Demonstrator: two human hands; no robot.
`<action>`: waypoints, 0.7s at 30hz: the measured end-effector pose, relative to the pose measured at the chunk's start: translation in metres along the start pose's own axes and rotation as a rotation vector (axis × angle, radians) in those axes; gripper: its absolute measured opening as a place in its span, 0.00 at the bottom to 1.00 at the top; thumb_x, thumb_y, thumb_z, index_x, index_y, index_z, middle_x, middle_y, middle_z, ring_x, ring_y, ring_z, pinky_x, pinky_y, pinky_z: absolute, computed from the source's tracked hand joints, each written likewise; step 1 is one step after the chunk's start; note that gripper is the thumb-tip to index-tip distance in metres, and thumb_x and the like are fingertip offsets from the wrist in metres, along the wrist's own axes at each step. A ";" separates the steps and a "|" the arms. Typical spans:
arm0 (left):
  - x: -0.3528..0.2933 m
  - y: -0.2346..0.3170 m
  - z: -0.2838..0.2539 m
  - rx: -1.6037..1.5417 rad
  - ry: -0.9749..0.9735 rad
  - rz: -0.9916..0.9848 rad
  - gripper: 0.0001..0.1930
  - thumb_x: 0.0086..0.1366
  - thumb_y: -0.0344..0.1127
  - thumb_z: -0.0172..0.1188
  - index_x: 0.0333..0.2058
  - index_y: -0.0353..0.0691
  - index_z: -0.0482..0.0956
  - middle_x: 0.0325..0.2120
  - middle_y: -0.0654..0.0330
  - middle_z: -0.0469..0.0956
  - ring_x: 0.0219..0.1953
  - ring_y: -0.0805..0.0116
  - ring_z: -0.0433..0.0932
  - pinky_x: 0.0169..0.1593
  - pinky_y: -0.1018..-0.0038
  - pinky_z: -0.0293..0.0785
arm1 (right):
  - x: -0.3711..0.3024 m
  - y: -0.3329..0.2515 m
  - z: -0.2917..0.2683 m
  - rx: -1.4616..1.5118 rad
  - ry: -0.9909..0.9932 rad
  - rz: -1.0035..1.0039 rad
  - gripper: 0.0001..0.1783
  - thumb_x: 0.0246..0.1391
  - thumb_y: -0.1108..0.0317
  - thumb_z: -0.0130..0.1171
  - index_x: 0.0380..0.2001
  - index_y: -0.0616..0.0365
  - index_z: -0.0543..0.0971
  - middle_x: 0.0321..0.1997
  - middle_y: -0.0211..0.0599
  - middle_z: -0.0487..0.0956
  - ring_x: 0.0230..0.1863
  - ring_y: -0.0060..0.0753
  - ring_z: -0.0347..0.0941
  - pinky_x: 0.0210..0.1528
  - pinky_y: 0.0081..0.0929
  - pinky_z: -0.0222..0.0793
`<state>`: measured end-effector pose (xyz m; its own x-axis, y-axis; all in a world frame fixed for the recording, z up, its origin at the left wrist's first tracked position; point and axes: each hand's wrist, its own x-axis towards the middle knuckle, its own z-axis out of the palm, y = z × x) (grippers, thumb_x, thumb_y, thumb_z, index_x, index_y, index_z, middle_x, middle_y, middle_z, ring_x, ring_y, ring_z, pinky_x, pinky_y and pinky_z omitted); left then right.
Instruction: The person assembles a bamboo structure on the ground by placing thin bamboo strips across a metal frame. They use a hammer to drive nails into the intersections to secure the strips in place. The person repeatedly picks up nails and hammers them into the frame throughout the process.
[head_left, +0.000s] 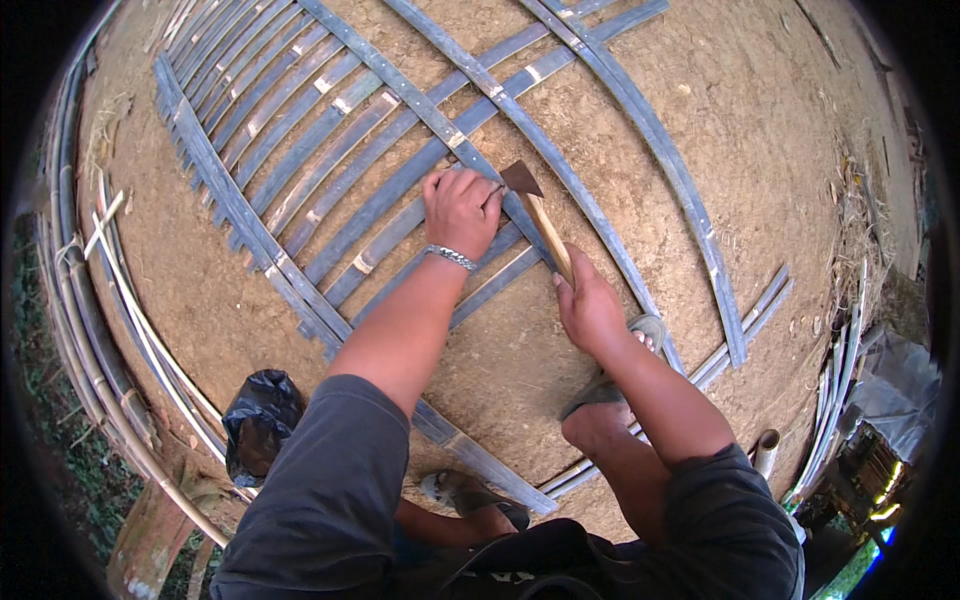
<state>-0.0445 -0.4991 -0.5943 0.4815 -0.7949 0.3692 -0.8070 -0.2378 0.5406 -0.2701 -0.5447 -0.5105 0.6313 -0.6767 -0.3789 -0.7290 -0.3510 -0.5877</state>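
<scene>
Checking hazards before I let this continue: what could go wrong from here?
The head of the hatchet appears right beside the left hand, so a stray stroke might hit it. If the right hand lost its grip, the hatchet could drop near the open-toed sandal, where toes are exposed.

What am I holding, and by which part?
Your right hand grips the hatchet near the lower end of its wooden handle; whether your left hand pinches something small can't be told.
</scene>
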 end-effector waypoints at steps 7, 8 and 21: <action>0.000 0.000 0.000 -0.032 -0.001 -0.016 0.05 0.59 0.35 0.71 0.29 0.44 0.85 0.33 0.64 0.82 0.44 0.60 0.79 0.58 0.57 0.63 | -0.004 -0.006 -0.006 0.032 -0.008 0.013 0.28 0.67 0.66 0.56 0.68 0.54 0.64 0.57 0.65 0.78 0.52 0.70 0.78 0.54 0.55 0.75; 0.000 0.000 0.000 -0.024 -0.009 -0.014 0.05 0.59 0.35 0.71 0.29 0.44 0.85 0.33 0.63 0.82 0.43 0.60 0.79 0.58 0.57 0.63 | -0.002 -0.004 -0.007 0.025 -0.026 0.027 0.28 0.67 0.66 0.57 0.68 0.55 0.64 0.55 0.66 0.79 0.52 0.71 0.78 0.54 0.55 0.74; 0.000 -0.001 -0.001 -0.020 -0.020 -0.018 0.04 0.59 0.35 0.70 0.29 0.45 0.85 0.32 0.63 0.82 0.43 0.60 0.79 0.58 0.58 0.63 | 0.003 -0.006 -0.009 0.029 0.061 0.003 0.28 0.67 0.66 0.56 0.68 0.52 0.65 0.58 0.65 0.78 0.55 0.70 0.77 0.57 0.54 0.75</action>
<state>-0.0433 -0.4986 -0.5939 0.4889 -0.8016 0.3441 -0.7913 -0.2414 0.5618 -0.2668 -0.5504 -0.5015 0.6113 -0.7163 -0.3365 -0.7220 -0.3307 -0.6077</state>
